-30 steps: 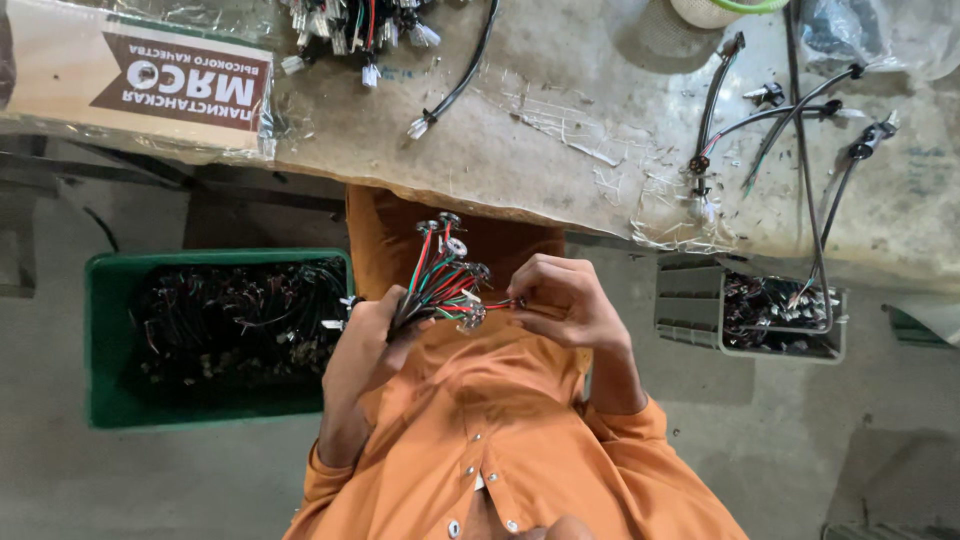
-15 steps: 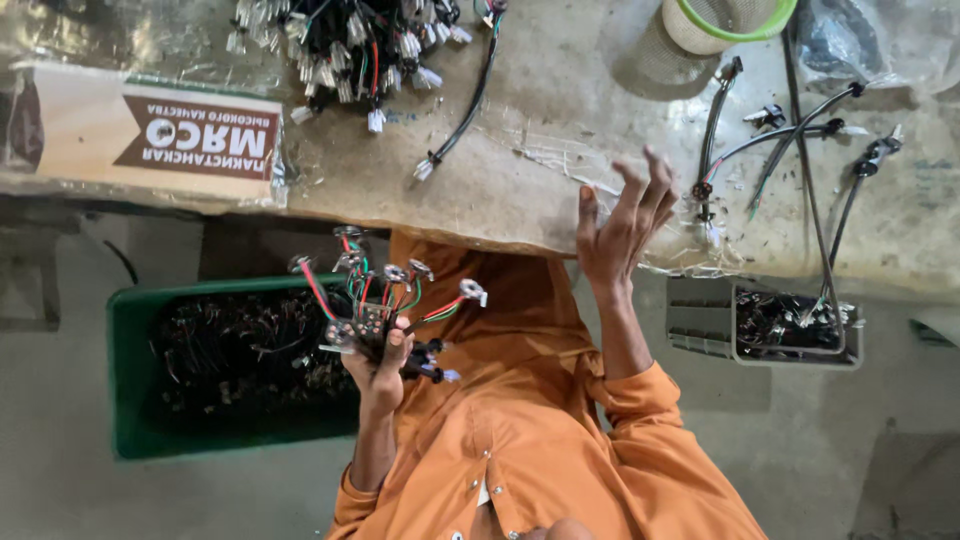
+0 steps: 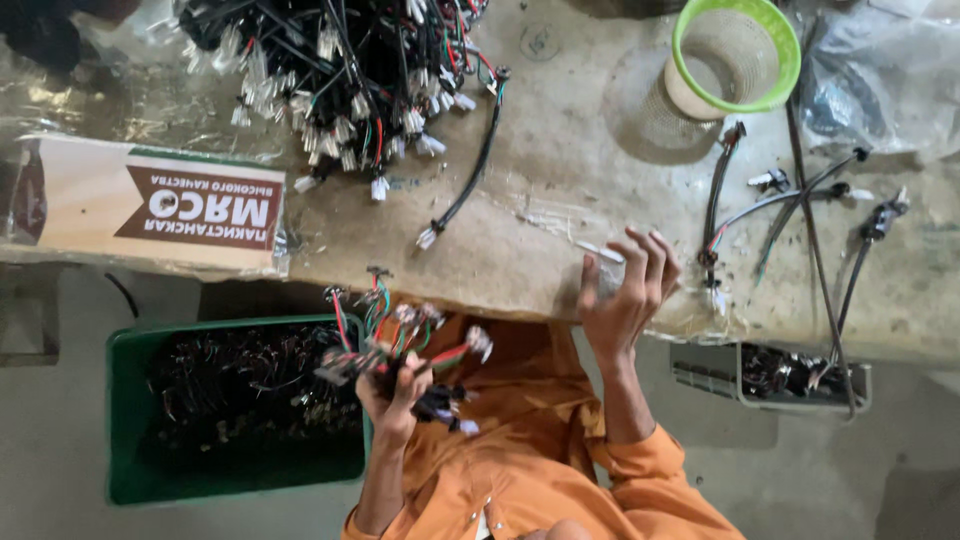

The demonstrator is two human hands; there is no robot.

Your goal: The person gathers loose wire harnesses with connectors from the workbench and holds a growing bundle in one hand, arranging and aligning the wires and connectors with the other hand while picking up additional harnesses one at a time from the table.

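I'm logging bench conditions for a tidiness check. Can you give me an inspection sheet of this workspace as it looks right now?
Surface: worn, stained workbench, partly under clear plastic film.
Job's things: bundle of coloured wire connectors, a little blurred; large heap of similar harnesses at the bench's far side.
Clutter: printed cardboard box, green-rimmed mesh cup, crumpled plastic bag.
Hands: left hand closed around the bundle below the bench edge; right hand open at the bench edge, holding nothing.
Cables: single black lead and several loose black leads lying on the bench.
Surroundings: green crate of dark harnesses, grey bin with connectors, concrete floor; orange clothing.
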